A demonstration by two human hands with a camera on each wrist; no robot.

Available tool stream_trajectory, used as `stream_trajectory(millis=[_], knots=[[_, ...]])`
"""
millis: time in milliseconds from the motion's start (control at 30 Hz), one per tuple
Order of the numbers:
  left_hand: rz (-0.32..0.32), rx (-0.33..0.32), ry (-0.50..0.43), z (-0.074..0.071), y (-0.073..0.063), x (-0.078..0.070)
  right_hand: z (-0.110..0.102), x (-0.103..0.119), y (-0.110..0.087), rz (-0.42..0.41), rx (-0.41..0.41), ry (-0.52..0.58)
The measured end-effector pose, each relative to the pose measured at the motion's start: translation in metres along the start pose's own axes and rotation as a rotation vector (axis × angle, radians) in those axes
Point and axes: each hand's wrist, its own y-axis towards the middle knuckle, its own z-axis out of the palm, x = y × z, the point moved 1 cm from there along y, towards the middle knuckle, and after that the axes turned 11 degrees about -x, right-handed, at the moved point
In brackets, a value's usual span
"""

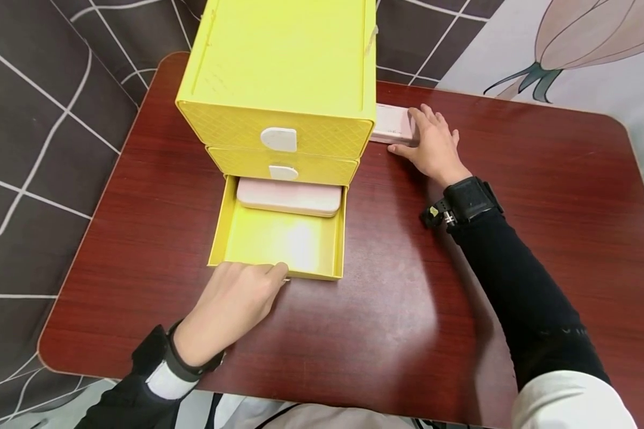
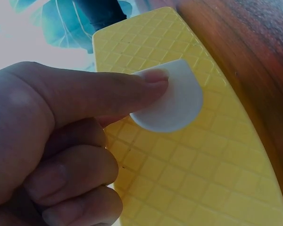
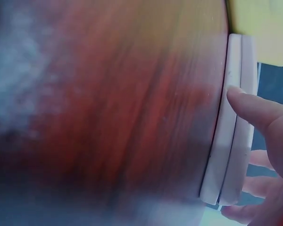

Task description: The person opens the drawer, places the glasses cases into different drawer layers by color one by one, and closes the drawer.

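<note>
A yellow drawer cabinet (image 1: 281, 59) stands on the table, its bottom drawer (image 1: 263, 244) pulled out. My left hand (image 1: 236, 298) is at the front of that drawer. In the left wrist view its thumb and a finger pinch the white tab handle (image 2: 181, 106). Inside the drawer, toward the back, lies a pale pink case (image 1: 290, 196). A second pale pink case (image 1: 393, 122) lies on the table at the cabinet's right side, partly hidden by it. My right hand (image 1: 434, 146) spans this case's right end with fingers spread, thumb at the near side.
The upper drawers with white tabs (image 1: 279, 139) are shut. The dark red wooden table (image 1: 542, 238) extends on both sides. Dark tile-patterned wall covering (image 1: 27, 119) borders it at left and back, and a flower-print covering (image 1: 595, 36) is at the back right.
</note>
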Motion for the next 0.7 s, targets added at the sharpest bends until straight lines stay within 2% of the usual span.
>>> stream_trajectory(millis=[200,333,700], knots=[[-0.004,0.014,0.002,-0.0003,0.0003,-0.0003,-0.0009,-0.0005,0.0055,0.013,0.029,-0.012],[0.001,0.014,0.001,0.0004,0.0004,0.0001,-0.0019,-0.0009,0.008,-0.005,0.029,-0.024],[0.006,0.003,0.003,0.0019,0.0022,0.003,0.0012,-0.0073,0.0038,-0.07,-0.066,0.045]])
